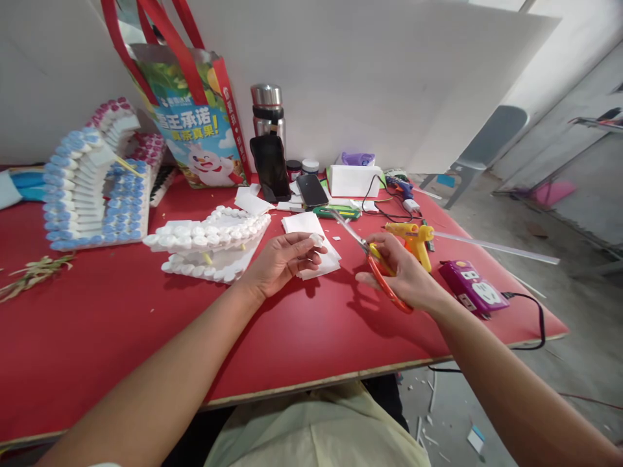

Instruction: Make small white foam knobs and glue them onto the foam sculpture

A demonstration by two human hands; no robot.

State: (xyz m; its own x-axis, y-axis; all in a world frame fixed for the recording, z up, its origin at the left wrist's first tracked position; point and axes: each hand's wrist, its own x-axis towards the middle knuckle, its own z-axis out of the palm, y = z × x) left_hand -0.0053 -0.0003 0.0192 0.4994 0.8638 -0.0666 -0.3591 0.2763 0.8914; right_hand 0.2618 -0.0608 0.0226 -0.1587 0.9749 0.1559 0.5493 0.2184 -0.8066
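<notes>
Between the thumb and fingers of my left hand (287, 261) is a small white piece (316, 240), whose material I cannot make out. My right hand (402, 269) grips scissors (382, 279) with red and yellow handles, their blades pointing up and left, apart from the white piece. Beneath my left fingertips lies a stack of white paper (324, 250). Left of that hand stands a white model (209, 237) of stacked tiers edged with rounded white pieces, with short yellow sticks between the tiers.
Blue-and-white tiered models (97, 188) and a shopping bag (195, 123) stand at the back left. Behind my hands are a thermos (267, 107), phones (312, 192) and a green cutter (335, 212). A yellow glue gun (416, 241) and purple power strip (474, 287) lie right.
</notes>
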